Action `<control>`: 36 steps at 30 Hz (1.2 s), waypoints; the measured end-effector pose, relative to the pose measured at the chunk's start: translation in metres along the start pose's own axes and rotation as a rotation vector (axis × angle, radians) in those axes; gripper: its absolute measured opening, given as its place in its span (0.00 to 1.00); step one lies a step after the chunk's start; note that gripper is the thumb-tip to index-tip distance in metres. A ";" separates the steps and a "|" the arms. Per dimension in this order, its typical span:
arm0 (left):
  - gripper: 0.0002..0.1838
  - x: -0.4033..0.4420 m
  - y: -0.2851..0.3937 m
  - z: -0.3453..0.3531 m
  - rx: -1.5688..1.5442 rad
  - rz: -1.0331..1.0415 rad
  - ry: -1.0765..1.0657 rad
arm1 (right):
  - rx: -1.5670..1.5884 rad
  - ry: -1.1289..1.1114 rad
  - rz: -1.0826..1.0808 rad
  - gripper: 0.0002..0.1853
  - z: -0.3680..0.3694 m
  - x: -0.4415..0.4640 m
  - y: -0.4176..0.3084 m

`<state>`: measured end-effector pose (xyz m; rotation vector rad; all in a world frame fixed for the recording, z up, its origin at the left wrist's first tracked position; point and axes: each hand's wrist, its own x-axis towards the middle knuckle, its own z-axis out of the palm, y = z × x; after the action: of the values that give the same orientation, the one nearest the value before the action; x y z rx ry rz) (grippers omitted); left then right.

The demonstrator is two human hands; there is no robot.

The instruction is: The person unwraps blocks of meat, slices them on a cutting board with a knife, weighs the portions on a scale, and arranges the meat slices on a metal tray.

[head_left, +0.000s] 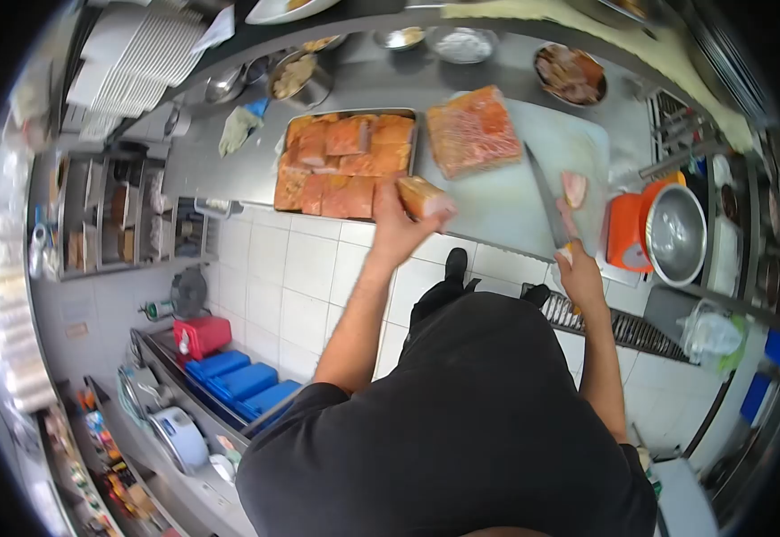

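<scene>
My left hand (393, 224) grips a thick piece of meat (424, 197) with an orange-brown top and pale sides. It holds the piece beside the front right corner of a metal tray (415, 148), which is filled with similar orange-topped pieces (347, 139). My right hand (579, 273) is closed around the handle of a long knife (544, 192). The blade points away from me over a white cutting board (497, 201). Toward the board's far side lies a large slab of meat (472, 132). A small pale trimming (574, 188) rests right of the blade.
Behind the board stands a bowl of meat scraps (571, 73). A pot of pale chunks (300, 76) and a bowl of white powder (461, 45) line the back. On the right, a steel bowl (676, 234) leans by an orange object (627, 233). A glove (238, 130) lies left.
</scene>
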<state>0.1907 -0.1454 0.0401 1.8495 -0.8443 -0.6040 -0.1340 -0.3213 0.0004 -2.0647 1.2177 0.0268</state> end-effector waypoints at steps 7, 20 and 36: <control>0.54 0.016 -0.055 -0.151 0.525 -0.146 0.338 | -0.124 0.148 -0.029 0.20 0.013 -0.014 -0.028; 0.51 0.071 -0.133 -0.184 1.161 0.009 0.401 | -0.087 0.427 0.129 0.19 0.051 -0.065 -0.049; 0.40 0.048 0.041 0.216 0.356 0.769 -0.438 | 0.684 0.375 0.317 0.21 0.124 -0.071 0.000</control>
<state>0.0543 -0.3178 -0.0103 1.5197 -1.9312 -0.3697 -0.1322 -0.1945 -0.0653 -1.3016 1.5047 -0.5714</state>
